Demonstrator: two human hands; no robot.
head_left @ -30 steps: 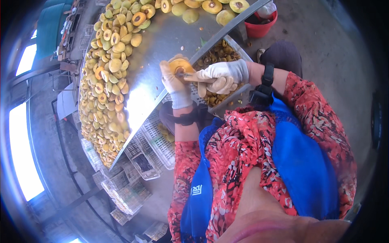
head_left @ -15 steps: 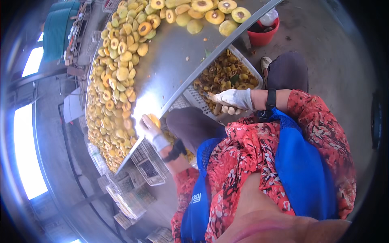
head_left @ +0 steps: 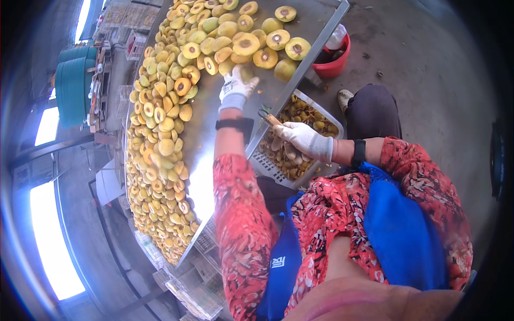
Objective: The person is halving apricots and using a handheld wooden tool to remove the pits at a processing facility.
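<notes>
- Since the frame half a second ago, the left hand has gone from the near table edge, where it carried a fruit piece, up to the halves; that piece is no longer seen in it.
- Left hand: thumb and fingers apart, fingertips at the nearest halves. Whether contact is made cannot be told. The spread appears to suit the width of a half.
- Right hand: clamped on the wooden handle of the tool, whose metal end points up and left, away from the palm. The grip presumably leaves that end free while the other hand reaches.
- Halves: ahead of the left hand and in a deep band to its left, on the table; several lie cut face up, showing their centres.
- Bin: directly below the right hand, beside the table edge, holding fruit scraps. Its position would seem chosen so that scraps can drop from that hand.
- Bucket: red, beyond the right hand, on the floor. Its contents cannot be made out.
</notes>
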